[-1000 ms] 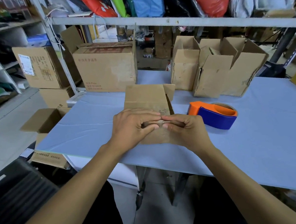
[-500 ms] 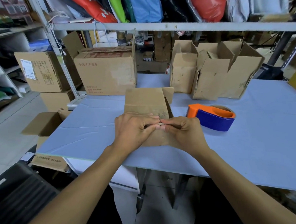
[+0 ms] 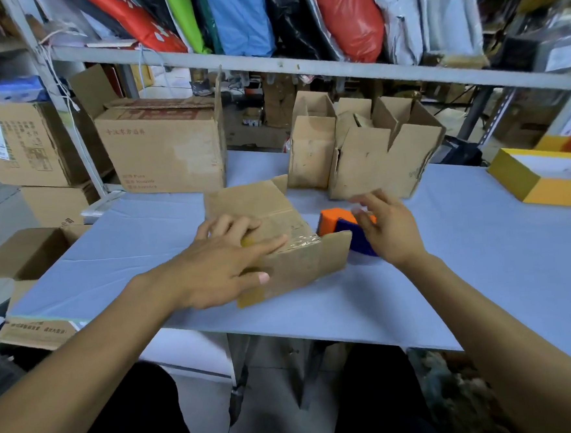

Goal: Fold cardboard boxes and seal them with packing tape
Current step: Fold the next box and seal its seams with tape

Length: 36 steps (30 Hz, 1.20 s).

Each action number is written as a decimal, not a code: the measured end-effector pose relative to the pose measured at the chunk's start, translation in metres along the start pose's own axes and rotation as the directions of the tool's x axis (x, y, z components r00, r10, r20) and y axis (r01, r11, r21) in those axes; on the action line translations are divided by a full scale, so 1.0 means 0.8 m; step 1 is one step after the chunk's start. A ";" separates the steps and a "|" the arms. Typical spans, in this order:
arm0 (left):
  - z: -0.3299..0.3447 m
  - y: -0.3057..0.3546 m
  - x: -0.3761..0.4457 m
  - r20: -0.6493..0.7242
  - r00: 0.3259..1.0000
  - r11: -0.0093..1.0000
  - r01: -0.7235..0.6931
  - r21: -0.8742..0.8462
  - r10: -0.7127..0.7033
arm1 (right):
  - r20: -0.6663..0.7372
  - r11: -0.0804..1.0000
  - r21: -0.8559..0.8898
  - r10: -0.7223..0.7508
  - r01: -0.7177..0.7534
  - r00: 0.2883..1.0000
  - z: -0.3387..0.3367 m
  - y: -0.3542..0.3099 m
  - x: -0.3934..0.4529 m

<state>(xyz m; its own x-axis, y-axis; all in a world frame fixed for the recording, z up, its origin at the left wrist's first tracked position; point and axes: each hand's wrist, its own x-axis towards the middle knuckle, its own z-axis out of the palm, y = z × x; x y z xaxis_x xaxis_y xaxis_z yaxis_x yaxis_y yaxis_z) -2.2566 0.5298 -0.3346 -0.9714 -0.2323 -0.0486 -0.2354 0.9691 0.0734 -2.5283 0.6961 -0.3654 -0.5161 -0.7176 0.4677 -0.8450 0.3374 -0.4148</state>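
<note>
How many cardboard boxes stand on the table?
4: the box under the left hand, a large printed box back left, and two open boxes back centre; others may be hidden.

The small box [image 3: 290, 249] is plain brown corrugated cardboard, matt and scuffed, with a strip of clear glossy tape [image 3: 301, 240] wrinkled along its seam. Just right of the box, the tape dispenser [image 3: 342, 227] looks like smooth plastic, orange and blue, though blur makes this uncertain. Under the box, the table [image 3: 450, 272] has a matt, pale blue sheet surface with faint creases. Behind the box, the open cartons [image 3: 374, 156] are worn, dull cardboard. Above them, a grey painted metal shelf rail [image 3: 301, 70] carries shiny plastic bags [image 3: 347, 12].
</note>
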 end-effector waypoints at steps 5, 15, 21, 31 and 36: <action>-0.015 -0.021 0.002 0.065 0.989 0.987 -0.136 0.079 0.131 | 0.418 0.951 -0.309 0.106 0.031 0.902 -0.011 0.019 0.001; 0.004 -0.014 0.023 -0.128 0.987 0.993 -0.106 -0.056 0.098 | 0.270 0.977 -0.170 -0.082 0.131 0.960 -0.012 0.019 -0.023; 0.015 0.004 0.026 -0.221 0.975 0.995 -0.026 -0.094 0.005 | 0.032 0.991 -0.132 0.041 -0.036 0.999 -0.016 0.023 -0.022; -0.003 0.085 0.041 -0.277 0.924 0.962 0.275 0.007 -0.262 | -0.142 0.963 0.248 0.148 -0.110 0.979 -0.059 -0.004 -0.021; -0.048 0.072 0.083 -0.097 0.873 0.562 0.220 -0.797 -0.479 | 0.032 0.906 0.423 -0.047 0.029 0.998 -0.072 -0.028 -0.029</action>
<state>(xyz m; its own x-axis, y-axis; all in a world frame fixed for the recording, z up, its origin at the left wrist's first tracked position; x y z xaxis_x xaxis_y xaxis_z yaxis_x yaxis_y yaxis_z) -2.3356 0.5673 -0.2956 -0.7380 -0.6745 0.0195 -0.3696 0.4282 0.8246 -2.5051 0.7402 -0.3222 -0.4715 -0.7515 0.4616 -0.7209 0.0269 -0.6925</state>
